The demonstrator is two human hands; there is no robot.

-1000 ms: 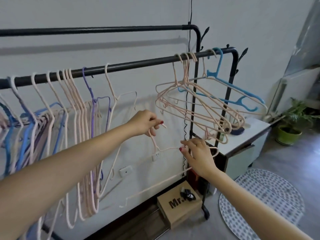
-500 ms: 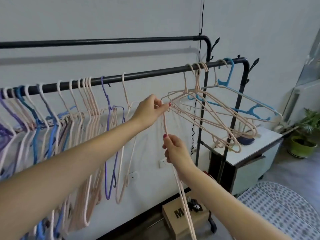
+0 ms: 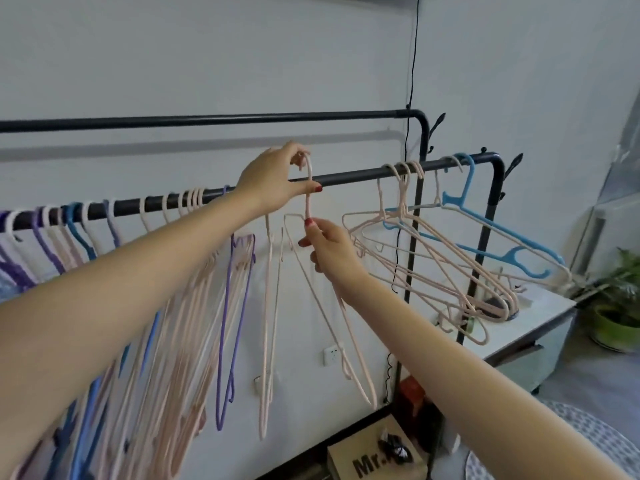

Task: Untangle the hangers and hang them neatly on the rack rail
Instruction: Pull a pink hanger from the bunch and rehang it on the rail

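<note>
Mostly the job looks done. A pink hanger (image 3: 309, 188) sits with its hook at the rail (image 3: 349, 177), near the middle, and whether it has caught is unclear. The left hand (image 3: 277, 178) pinches the hook top between thumb and fingers; the right hand (image 3: 329, 249) pinches the neck just below, so the body hangs down beneath both. Toward the rail's left end a long row (image 3: 114, 220) of pink, purple and blue hangers already hangs in order. Toward the right end a cluster (image 3: 443, 244) of pink, white and blue hangers hangs skewed and interlocked; judging by that, those are left to free and rehang.
</note>
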